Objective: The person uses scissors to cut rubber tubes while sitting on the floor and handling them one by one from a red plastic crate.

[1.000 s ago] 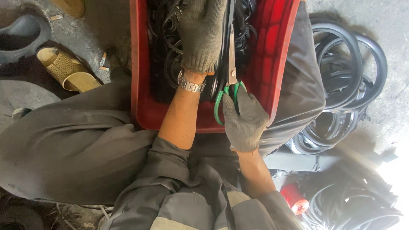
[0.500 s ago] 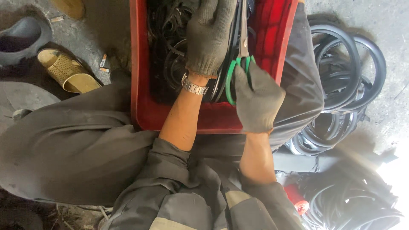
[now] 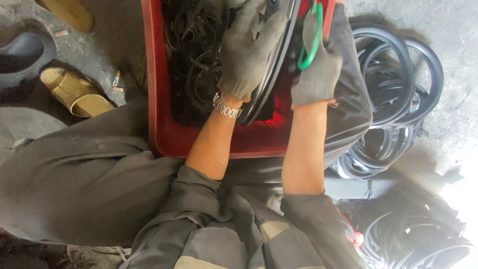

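Far to the left of the hands, a tan sandal (image 3: 77, 92) lies on the gray floor (image 3: 99, 55), with a dark shoe (image 3: 22, 55) just beside it. Closer in sits a red tub (image 3: 154, 99) on the person's lap, and thin black rubber bands (image 3: 194, 65) lie in a tangle inside it, right beside the left hand. The left hand (image 3: 249, 50) wears a gray glove and has a silver watch (image 3: 227, 108) on the wrist. Its fingers are closed around a big black rubber ring (image 3: 271, 84), which curves down from the grip along the inside of the tub. Just to the right of that ring is the right hand (image 3: 318, 74), also in a gray glove. It is closed around the green handles of the scissors (image 3: 311, 35), which stick up from the grip, next to the ring. The blades are out of sight. Farther right of both hands, a pile of black rubber rings (image 3: 398, 99) lies on the floor, well apart from the tub.
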